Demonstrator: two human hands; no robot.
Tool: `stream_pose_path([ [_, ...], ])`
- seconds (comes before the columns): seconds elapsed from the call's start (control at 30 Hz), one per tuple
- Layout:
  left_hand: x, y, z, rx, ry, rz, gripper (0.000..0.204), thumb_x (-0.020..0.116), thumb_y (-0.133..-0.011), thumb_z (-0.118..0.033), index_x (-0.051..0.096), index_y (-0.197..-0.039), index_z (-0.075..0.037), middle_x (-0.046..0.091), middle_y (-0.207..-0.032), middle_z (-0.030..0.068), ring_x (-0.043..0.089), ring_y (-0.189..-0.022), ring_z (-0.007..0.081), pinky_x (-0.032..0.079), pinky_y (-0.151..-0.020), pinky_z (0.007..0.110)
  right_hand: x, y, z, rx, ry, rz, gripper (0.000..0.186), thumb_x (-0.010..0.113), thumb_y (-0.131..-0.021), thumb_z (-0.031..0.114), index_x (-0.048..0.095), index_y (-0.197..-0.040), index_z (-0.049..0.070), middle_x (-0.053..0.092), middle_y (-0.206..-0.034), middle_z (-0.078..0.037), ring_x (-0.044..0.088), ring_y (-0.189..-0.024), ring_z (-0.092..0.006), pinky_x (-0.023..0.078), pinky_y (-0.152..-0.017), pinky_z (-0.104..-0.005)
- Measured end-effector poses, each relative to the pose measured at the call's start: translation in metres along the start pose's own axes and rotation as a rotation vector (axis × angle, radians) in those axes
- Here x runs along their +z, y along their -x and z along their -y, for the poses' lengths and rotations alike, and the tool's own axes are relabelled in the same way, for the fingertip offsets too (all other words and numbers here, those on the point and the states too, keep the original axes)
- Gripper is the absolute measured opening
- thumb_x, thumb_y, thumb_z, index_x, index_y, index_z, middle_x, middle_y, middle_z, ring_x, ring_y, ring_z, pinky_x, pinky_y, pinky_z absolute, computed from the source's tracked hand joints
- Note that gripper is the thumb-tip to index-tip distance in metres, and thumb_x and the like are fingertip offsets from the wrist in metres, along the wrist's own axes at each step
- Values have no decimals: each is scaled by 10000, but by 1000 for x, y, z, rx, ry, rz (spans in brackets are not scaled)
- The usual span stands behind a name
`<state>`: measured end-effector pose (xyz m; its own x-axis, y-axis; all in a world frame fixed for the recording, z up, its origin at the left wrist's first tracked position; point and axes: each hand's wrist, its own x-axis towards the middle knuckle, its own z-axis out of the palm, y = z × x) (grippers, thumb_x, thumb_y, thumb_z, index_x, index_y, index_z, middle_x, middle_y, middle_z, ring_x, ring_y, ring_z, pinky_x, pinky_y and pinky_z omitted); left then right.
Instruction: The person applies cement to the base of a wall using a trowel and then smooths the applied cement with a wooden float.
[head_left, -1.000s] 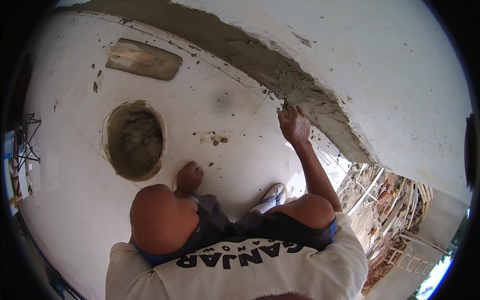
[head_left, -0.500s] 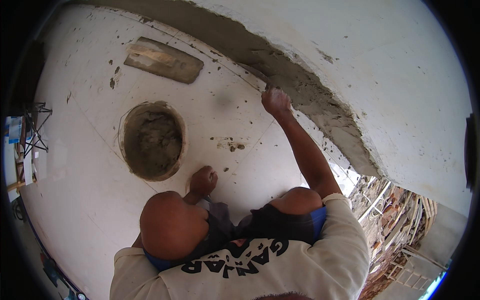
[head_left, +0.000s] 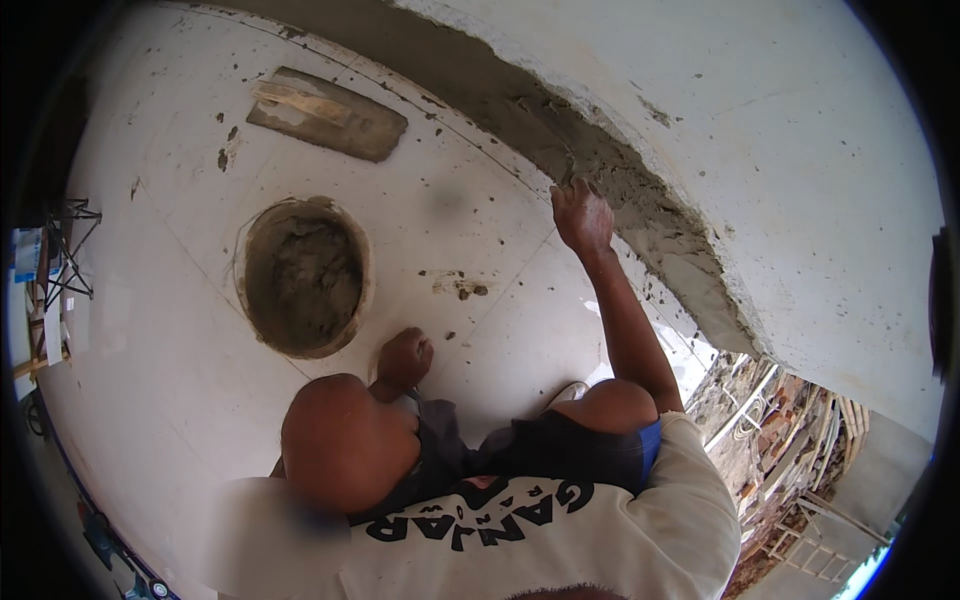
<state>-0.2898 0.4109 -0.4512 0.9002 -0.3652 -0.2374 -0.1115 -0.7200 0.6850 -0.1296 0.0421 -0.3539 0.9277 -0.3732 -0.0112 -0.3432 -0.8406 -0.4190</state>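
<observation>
Wet grey mortar (head_left: 640, 200) lines the foot of the white wall (head_left: 800, 200), smooth toward the far left and rougher near my hand. My right hand (head_left: 583, 215) is closed against this band, at the end of an outstretched arm. It grips a trowel (head_left: 570, 168), of which only a thin bit of blade shows; the handle is hidden in the fingers. My left hand (head_left: 405, 358) is curled into a fist in front of my left knee, with nothing visible in it. Just beyond it stands a round bucket (head_left: 365, 270) with grey mortar inside.
A rectangular plastering float (head_left: 375, 132) with a wooden handle lies on the pale tiled floor (head_left: 190, 330), beyond the bucket. Mortar crumbs (head_left: 465, 287) dot the tiles. Rubble and pipes (head_left: 790, 440) lie at the lower right. A black metal stand (head_left: 72, 250) is at the far left.
My right hand has shifted right and slightly nearer along the mortar band, with the trowel turned. My right knee has moved a little right. The left fist stays almost in place.
</observation>
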Motion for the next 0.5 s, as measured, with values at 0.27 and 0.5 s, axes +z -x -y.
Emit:
stream_pose_path([
  [0.27,2,-3,-1,-39,-30,9,175,650,-896,-233,625,-929,-63,659,-892,150,661,-841,382,526,-779,470,34,6,-56,99,9,119,394,650,-906,385,685,-1121,56,699,-1056,-273,666,-960,-493,515,-874,-581],
  [0.5,4,1,3,25,33,-174,147,651,-879,-180,624,-903,-37,640,-901,182,636,-862,410,520,-777,476,6,49,-113,26,8,-98,337,657,-897,368,666,-973,40,683,-924,-273,654,-893,-494,520,-790,-575],
])
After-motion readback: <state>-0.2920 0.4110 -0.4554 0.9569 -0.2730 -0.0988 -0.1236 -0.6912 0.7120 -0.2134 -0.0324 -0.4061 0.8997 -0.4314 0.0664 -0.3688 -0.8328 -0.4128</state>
